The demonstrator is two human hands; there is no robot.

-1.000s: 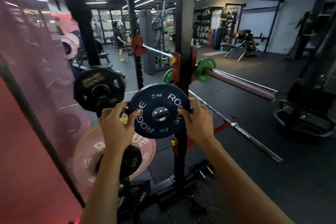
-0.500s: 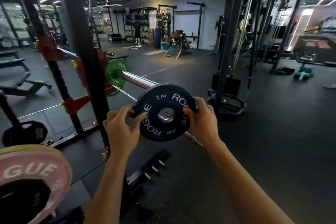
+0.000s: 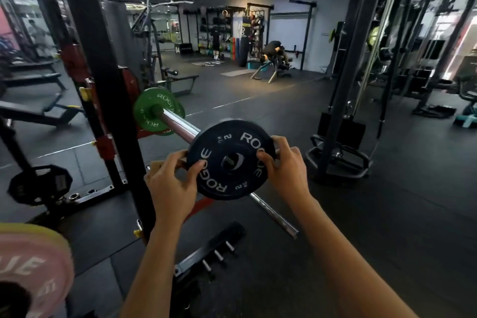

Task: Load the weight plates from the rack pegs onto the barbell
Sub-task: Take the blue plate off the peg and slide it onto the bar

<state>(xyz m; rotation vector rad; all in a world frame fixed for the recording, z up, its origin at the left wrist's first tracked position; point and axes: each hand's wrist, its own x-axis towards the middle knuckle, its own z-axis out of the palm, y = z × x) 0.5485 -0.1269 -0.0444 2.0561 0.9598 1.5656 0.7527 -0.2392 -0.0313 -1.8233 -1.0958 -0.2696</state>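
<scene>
A small dark blue 2 kg ROGUE weight plate (image 3: pixel 231 160) is held upright between my left hand (image 3: pixel 173 186) on its left rim and my right hand (image 3: pixel 284 168) on its right rim. Its centre hole sits right at the near end of the barbell sleeve (image 3: pixel 178 125), and the sleeve tip shows through the hole. A green ROGUE plate (image 3: pixel 152 111) sits on the same sleeve close to the rack upright (image 3: pixel 103 100). A pink plate (image 3: pixel 33 273) and a black plate (image 3: pixel 38 183) hang on the rack's storage pegs at lower left.
A bare barbell (image 3: pixel 273 214) lies on the floor under the plate. A black rack foot with short pegs (image 3: pixel 214 253) is just below my arms. A cable machine frame (image 3: pixel 343 100) stands to the right. Benches are at left, and people are far back.
I turned right from the storage pegs toward the barbell. The blue plate moved with both hands up to the sleeve end, and its hole now lines up with the sleeve tip.
</scene>
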